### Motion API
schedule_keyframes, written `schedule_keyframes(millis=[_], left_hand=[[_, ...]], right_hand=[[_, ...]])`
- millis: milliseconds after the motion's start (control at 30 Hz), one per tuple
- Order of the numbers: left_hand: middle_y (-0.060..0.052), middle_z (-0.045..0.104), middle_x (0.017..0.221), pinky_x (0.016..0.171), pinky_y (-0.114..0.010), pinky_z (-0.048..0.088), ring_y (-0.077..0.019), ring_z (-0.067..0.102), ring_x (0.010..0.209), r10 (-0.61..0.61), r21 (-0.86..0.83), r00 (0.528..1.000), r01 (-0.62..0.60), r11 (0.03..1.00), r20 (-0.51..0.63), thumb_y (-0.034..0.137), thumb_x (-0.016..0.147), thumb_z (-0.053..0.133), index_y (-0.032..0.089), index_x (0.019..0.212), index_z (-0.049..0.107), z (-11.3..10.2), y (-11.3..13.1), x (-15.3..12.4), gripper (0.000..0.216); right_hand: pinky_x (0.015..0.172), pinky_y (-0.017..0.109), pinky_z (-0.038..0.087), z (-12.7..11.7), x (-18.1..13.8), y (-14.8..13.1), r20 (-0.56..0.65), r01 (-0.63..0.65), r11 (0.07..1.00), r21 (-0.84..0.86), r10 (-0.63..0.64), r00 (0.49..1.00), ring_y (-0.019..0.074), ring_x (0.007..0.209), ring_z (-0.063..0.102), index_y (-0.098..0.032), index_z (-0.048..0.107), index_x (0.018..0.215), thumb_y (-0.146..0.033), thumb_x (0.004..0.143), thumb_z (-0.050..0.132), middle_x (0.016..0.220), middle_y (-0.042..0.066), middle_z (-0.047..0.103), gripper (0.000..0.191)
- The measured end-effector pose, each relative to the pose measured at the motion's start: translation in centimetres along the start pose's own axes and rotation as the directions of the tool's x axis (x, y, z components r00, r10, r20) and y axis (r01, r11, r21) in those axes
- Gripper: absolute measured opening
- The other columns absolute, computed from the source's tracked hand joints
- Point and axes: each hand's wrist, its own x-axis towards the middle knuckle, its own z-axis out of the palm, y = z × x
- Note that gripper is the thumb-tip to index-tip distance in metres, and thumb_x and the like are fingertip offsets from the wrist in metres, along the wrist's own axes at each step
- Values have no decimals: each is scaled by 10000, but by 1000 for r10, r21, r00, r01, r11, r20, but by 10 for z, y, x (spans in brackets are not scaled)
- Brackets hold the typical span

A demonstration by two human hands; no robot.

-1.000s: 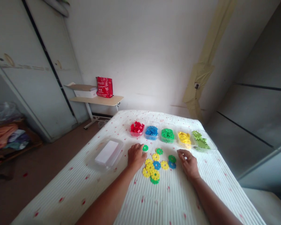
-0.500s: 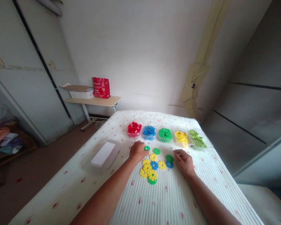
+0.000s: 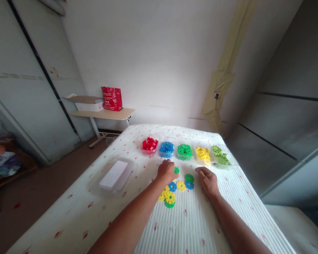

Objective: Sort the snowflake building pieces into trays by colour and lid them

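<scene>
My left hand [image 3: 167, 171] reaches over the middle of the cloth. Its fingers are curled together at a green notched plastic disc [image 3: 176, 170], whose near side they cover. My right hand [image 3: 208, 180] rests on the cloth to the right, its fingers loosely bent and apart, with nothing seen in them. Just left of it lie a green disc [image 3: 189, 177] and a blue disc [image 3: 189, 185] that overlap. A yellow disc [image 3: 181, 186] and another blue disc [image 3: 172, 187] are nearby. Several overlapping yellow discs [image 3: 170, 197], with green below, lie partly hidden by my left forearm.
A row of clear tubs stands behind: red pieces [image 3: 149, 144], blue discs [image 3: 166, 147], green discs [image 3: 184, 150], yellow pieces [image 3: 202, 154] and light green pieces [image 3: 220, 155]. Left is a clear plastic box [image 3: 128, 173] with a white block [image 3: 113, 174]. A side table [image 3: 113, 113] stands beyond.
My left hand has shifted right and now covers some yellow discs and one of the two green discs seen there before. My right hand stays almost where it was. The view has turned slightly.
</scene>
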Motion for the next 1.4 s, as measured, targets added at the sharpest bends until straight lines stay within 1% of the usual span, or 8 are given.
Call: schedule_keyframes(millis=[233, 367, 533, 633, 767, 933, 1133, 1400], left_hand=[[-62, 627, 927, 800, -296, 454, -214, 574, 919, -23, -192, 1000, 26, 981, 21, 295, 636, 616, 185, 801, 647, -4, -9, 0, 201], [-14, 664, 855, 695, -220, 465, -147, 606, 799, 16, -351, 996, 14, 936, 85, 294, 652, 625, 167, 852, 648, -12, -22, -2, 238], [7, 676, 757, 585, -196, 448, -135, 616, 700, 84, -438, 987, -16, 899, 135, 279, 646, 643, 146, 880, 655, -28, -24, 0, 269], [4, 674, 780, 632, -222, 453, -150, 614, 725, 83, -419, 993, -42, 907, 81, 288, 631, 659, 167, 915, 653, -39, -8, 17, 308], [-43, 646, 1009, 819, -280, 430, -200, 577, 953, 43, -368, 997, -62, 928, -60, 357, 681, 637, 194, 1070, 599, -52, 27, 51, 423], [-97, 584, 1156, 905, -364, 383, -262, 484, 1104, -8, -145, 978, -23, 989, -210, 441, 735, 599, 202, 1204, 512, -45, 49, 61, 533], [-30, 641, 1022, 904, -295, 389, -176, 536, 1007, 23, -133, 973, -54, 990, -230, 254, 823, 499, 224, 987, 639, -22, 16, 15, 218], [-29, 642, 888, 854, -274, 433, -154, 558, 898, -5, -178, 975, -36, 983, -223, 118, 749, 496, 197, 810, 648, -7, -57, -47, 182]], right_hand=[[726, 306, 459, -1, 0, -3, 10, -7, 1000, -19, 7, 1000, 216, 779, 614, -177, 660, 724, -451, 698, 511, 775, 59, 703, 314], [723, 306, 461, -1, 0, -3, 8, -10, 1000, -23, 10, 1000, 218, 786, 614, -178, 661, 731, -448, 701, 511, 780, 60, 703, 311], [718, 304, 462, 0, 0, -1, 12, 3, 1000, -21, -3, 1000, 213, 783, 614, -179, 669, 726, -443, 712, 503, 779, 54, 704, 312], [728, 305, 460, 1, 0, -1, 8, 3, 1000, -23, -3, 1000, 209, 781, 613, -177, 671, 724, -437, 710, 504, 775, 50, 703, 309], [713, 300, 459, 0, 0, -2, 2, -5, 1000, -14, 5, 1000, 209, 779, 614, -174, 673, 728, -424, 705, 498, 774, 52, 703, 305], [714, 299, 460, -3, 0, -5, -4, -4, 1000, -3, 4, 1000, 212, 774, 613, -177, 662, 704, -428, 701, 499, 754, 53, 700, 299], [705, 302, 467, -3, 1, -4, 9, 11, 1000, -9, -11, 1000, 211, 771, 615, -187, 662, 705, -433, 709, 493, 755, 48, 702, 298], [701, 308, 466, -2, -2, -9, 12, -4, 1000, -18, 4, 1000, 217, 758, 612, -186, 662, 698, -436, 685, 497, 744, 55, 700, 300]])
